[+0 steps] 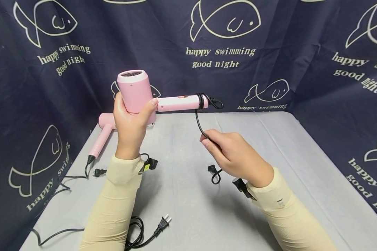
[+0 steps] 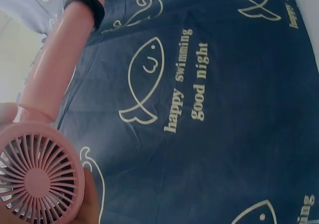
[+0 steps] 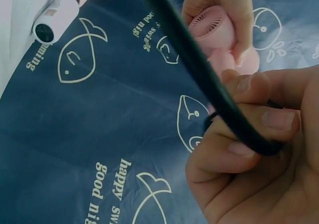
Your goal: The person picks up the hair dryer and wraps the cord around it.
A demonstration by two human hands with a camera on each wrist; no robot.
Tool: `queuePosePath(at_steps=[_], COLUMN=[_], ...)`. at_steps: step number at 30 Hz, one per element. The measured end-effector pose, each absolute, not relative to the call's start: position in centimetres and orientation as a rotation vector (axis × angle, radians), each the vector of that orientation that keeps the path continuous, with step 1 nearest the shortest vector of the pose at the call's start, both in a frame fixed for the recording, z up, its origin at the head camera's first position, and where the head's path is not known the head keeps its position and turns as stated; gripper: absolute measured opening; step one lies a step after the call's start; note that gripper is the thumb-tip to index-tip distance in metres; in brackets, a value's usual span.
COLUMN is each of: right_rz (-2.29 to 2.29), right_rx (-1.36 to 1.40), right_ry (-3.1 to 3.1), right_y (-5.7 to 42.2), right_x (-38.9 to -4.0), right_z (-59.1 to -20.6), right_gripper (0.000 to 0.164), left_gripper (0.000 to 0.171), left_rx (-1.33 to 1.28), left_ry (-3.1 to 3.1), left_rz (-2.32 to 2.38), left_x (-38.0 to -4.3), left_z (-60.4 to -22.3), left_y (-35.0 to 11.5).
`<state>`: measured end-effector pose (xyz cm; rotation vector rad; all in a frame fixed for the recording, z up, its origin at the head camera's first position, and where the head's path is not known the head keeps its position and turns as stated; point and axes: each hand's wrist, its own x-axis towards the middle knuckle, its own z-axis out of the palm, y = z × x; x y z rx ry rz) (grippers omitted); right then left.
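Observation:
My left hand point(image 1: 130, 120) grips the barrel of a pink hair dryer point(image 1: 135, 92), held up above the table with its handle pointing right. In the left wrist view the dryer's ribbed round grille point(image 2: 37, 184) faces the camera. Black cord point(image 1: 201, 101) is wound round the handle's end, and a length of it runs down to my right hand point(image 1: 238, 153). There the thumb and fingers pinch it; the right wrist view shows the cord point(image 3: 199, 67) crossing curled fingers. Below this hand, a black plug point(image 1: 212, 168) and a small cord loop appear.
Behind my left forearm a second pink hair dryer point(image 1: 101, 139) lies on the grey-white table point(image 1: 182, 195). One black plug point(image 1: 100, 172) lies near it. Another plug point(image 1: 163, 225) with coiled cord lies at the front. A dark blue fish-print curtain point(image 1: 163, 42) surrounds the table.

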<state>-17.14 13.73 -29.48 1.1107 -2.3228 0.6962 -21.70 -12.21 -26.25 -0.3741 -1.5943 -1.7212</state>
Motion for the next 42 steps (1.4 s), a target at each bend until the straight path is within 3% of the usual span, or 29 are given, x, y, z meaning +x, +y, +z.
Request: queuePosePath(at_steps=[17,42], right_rz=[0.582,0.779], right_rx=[1.110,1.085], right_ry=[-2.291,-1.993], right_y=[13.7,14.8], right_x=[-16.1,-16.1], right_z=[-28.9,-27.2], right_gripper=[0.012,0.015], left_gripper=[0.054,0.056], left_rx=[-0.352,-0.517], left_ry=[-1.582,-1.755], left_rz=[-1.692,-1.558], left_x=[-22.6,-22.2], left_z=[-26.8,-26.6], left_y=[-12.8,-13.0])
